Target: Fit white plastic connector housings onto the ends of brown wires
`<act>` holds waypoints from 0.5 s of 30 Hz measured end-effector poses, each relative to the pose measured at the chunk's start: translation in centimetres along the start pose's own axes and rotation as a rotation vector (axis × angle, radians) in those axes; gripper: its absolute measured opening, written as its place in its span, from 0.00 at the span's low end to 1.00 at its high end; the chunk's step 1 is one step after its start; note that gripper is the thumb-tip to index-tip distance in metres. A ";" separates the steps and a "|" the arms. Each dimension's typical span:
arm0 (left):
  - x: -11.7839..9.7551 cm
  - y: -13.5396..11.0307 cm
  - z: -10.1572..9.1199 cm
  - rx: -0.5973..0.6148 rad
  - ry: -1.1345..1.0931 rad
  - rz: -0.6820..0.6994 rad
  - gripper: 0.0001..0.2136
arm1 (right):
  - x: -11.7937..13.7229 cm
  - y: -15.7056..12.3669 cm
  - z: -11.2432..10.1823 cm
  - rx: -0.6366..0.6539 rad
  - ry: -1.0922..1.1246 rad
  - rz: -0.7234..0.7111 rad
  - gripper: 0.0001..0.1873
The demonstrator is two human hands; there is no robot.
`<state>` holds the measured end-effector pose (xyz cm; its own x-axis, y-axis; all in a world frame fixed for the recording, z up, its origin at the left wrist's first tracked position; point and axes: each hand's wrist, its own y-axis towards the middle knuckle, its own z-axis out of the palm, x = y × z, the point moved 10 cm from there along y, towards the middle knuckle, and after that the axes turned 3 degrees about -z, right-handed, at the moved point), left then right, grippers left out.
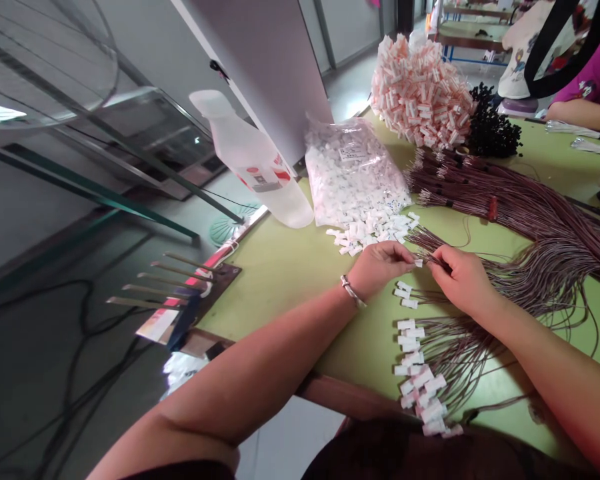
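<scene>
My left hand (383, 267) pinches a small white plastic connector (419, 263) between thumb and fingertips. Close on its right, my right hand (460, 277) is closed on thin brown wires (433, 259), their ends pointing at the connector. Whether a wire end sits inside the connector is too small to tell. Below both hands lie several wires fitted with white connectors (423, 380), lined up along the table's near side. Loose white connectors (365, 232) spill from a clear plastic bag (355, 173) just beyond my left hand.
A white plastic bottle (260, 167) stands by the bag. Behind are a heap of pink-and-white connectors (423, 93), black small parts (495, 123) and brown wire bundles (520, 200). A pronged metal rack (180, 287) sits at the left table edge. Another person's purple sleeve (593, 73) shows at right.
</scene>
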<state>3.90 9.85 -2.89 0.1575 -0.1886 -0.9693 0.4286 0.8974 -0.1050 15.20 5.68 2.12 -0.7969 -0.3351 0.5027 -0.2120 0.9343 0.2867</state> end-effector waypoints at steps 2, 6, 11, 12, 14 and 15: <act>0.9 0.1 0.0 -0.010 -0.090 -0.043 0.10 | -0.1 -0.1 0.3 0.006 -0.012 -0.006 0.07; 1.6 0.0 0.2 -0.027 -0.106 -0.067 0.09 | 0.0 -0.2 0.8 0.014 -0.027 -0.004 0.05; 0.6 -0.1 0.1 -0.029 0.081 -0.016 0.04 | -0.8 0.0 1.1 0.080 0.048 0.066 0.05; 0.0 -0.3 0.4 0.002 0.195 0.023 0.03 | -1.3 0.1 1.4 0.134 0.093 0.094 0.07; -1.4 -1.1 1.9 0.115 0.451 0.126 0.05 | -2.2 0.3 1.9 0.228 0.186 0.152 0.12; -1.8 -1.7 3.0 0.207 0.558 0.169 0.07 | -2.8 0.4 1.8 0.231 0.208 0.183 0.15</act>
<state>5.58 7.43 -0.25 -0.2272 0.2370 -0.9446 0.6107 0.7902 0.0514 16.28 7.25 -0.64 -0.7064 -0.1553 0.6906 -0.2178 0.9760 -0.0033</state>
